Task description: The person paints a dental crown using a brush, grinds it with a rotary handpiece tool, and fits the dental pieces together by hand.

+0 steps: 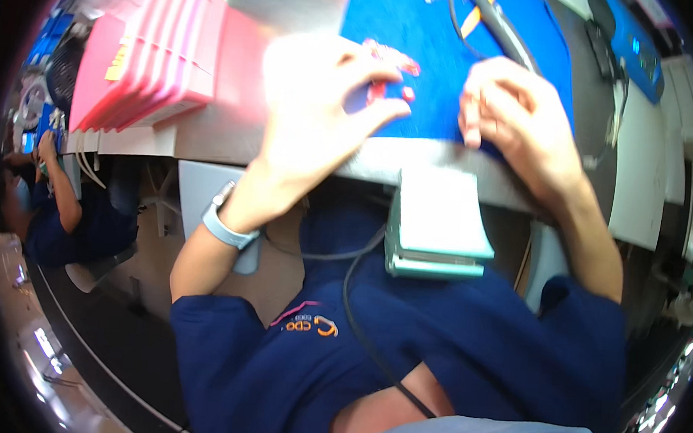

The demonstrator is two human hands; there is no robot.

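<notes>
My left hand (318, 96) reaches over the near edge of the blue mat (432, 118), thumb and fingers curved and apart. Several small shiny red pieces (396, 58) show around its fingertips; whether they touch the fingers I cannot tell. To the right, my right hand (519, 112) is closed, thumb and fingertips pinched together above the mat's near right part. Anything inside that pinch is hidden. Beyond it lies a dark pen-shaped tool (505, 28) with a cable, beside an orange slim tool (476, 16).
Stacked pink trays (146, 57) stand left of my left hand. A blue device with a lit display (638, 52) is at the far right. In front of my torso hangs a pale green box (440, 218) near the table edge (382, 159). Another person (69, 215) works at far left.
</notes>
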